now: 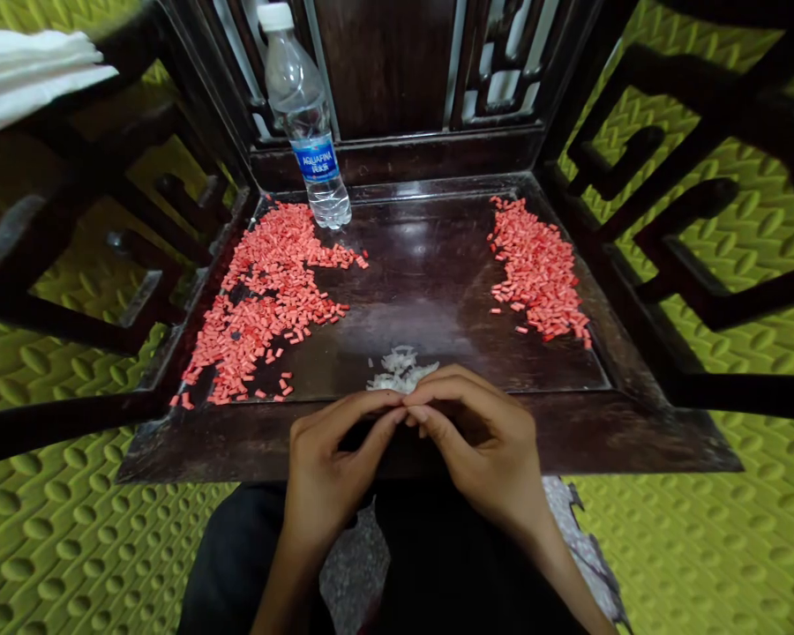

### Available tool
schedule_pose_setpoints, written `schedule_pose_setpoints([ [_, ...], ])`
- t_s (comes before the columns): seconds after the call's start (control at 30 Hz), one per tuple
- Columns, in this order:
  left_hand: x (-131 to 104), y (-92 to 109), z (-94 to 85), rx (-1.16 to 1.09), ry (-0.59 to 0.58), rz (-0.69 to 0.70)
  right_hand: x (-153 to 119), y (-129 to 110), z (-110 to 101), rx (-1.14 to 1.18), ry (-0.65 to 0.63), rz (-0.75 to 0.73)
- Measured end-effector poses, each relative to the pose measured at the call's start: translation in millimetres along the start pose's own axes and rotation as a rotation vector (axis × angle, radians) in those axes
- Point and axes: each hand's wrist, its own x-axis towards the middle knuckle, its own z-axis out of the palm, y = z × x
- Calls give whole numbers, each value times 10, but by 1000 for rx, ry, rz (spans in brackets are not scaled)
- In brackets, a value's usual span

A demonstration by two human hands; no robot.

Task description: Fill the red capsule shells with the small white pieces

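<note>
My left hand (337,454) and my right hand (486,432) meet fingertip to fingertip above the front edge of a dark wooden seat (410,291). Thumb and index finger of each are pinched together, and whatever they hold is too small to name. Just beyond the fingertips lies a small heap of whitish translucent pieces (400,366), partly covered by my right hand. On the seat's left side spreads a large pile of small red tube-like pieces (271,273). A second pile of red pieces (539,269) lies at the right.
A clear plastic water bottle (308,115) with a white cap stands behind the left pile. Carved dark armrests (138,220) flank the seat. White paper or cloth (33,75) shows at the upper left. Yellow-green patterned matting (694,529) covers the floor.
</note>
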Motion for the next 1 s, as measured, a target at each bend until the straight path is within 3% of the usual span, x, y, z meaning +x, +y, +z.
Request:
schedule_pose_setpoints([
  [0.3,9,-11,-4,-18,-26,23,-12,34,20,-122,48,-1],
  [1.0,27,-12,-10,-26,-35,-32,1,16,6,-70,35,18],
])
